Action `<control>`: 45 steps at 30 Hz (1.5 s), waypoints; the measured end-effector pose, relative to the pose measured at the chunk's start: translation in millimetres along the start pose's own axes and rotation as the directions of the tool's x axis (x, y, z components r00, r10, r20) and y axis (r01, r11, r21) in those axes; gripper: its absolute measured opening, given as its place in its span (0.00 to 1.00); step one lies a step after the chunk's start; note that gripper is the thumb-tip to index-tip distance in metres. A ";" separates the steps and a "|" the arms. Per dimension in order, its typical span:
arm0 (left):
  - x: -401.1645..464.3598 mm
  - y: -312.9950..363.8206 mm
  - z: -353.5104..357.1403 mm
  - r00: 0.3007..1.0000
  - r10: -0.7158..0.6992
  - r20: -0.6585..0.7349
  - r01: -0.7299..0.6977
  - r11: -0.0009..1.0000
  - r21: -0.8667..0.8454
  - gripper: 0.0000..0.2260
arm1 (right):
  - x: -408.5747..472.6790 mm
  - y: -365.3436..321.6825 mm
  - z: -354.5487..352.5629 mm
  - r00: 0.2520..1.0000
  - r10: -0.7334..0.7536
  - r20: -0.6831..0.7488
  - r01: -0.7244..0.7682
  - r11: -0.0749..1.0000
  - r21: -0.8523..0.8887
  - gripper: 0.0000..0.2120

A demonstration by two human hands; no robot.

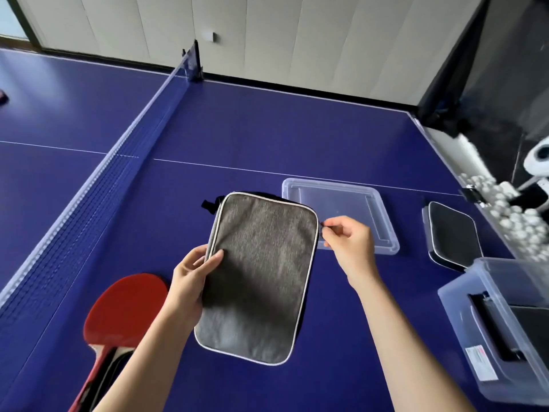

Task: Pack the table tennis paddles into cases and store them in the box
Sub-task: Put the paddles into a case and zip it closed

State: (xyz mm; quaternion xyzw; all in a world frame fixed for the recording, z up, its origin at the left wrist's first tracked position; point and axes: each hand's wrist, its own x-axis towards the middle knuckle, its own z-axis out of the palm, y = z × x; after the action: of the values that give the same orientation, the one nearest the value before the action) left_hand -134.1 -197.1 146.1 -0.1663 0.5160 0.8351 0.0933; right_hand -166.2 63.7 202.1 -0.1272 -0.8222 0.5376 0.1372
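A grey fabric paddle case (258, 275) with white piping is held above the blue table. My left hand (193, 281) grips its left edge, thumb on top. My right hand (347, 242) pinches the zipper pull at the case's right edge. A red paddle (124, 307) lies flat on the table to the left, its handle partly hidden by my left forearm. A second case (451, 236), black with white piping, lies at the right. The clear plastic box (475, 331) stands at the lower right with something dark inside.
The clear box lid (341, 200) lies flat behind the grey case. The net (98, 179) runs across the table on the left. A tray of several white balls (517, 221) sits past the table's right edge, beside a white machine.
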 end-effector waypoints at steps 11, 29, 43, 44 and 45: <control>14.5 1.7 10.9 0.983 -0.110 -0.149 0.099 0.992 -0.078 0.05 | -40.7 41.3 -2.1 0.986 -0.133 0.096 0.152 0.962 -0.227 0.03; 22.5 -30.2 71.4 0.833 -0.184 -0.522 0.068 0.970 -0.234 0.11 | -124.7 99.8 -19.6 0.931 -0.348 0.109 0.360 0.827 -0.433 0.09; 14.9 -74.9 107.3 0.602 -0.420 -0.679 0.106 0.885 -0.454 0.11 | -170.2 98.9 15.9 0.914 -0.398 0.082 0.399 0.842 -0.362 0.08; 13.0 -76.9 108.4 0.599 -0.423 -0.680 0.108 0.884 -0.455 0.11 | -172.4 99.1 18.0 0.911 -0.402 0.092 0.407 0.839 -0.362 0.08; 10.9 -78.8 109.5 0.600 -0.421 -0.680 0.109 0.885 -0.452 0.11 | -174.2 99.2 19.4 0.910 -0.400 0.105 0.410 0.836 -0.365 0.07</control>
State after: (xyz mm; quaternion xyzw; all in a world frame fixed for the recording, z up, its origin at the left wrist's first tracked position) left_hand -138.3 -64.0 121.7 -0.5923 0.3108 0.7423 -0.0396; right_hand -5.1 23.8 88.0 0.0321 -0.9201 0.3289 0.2104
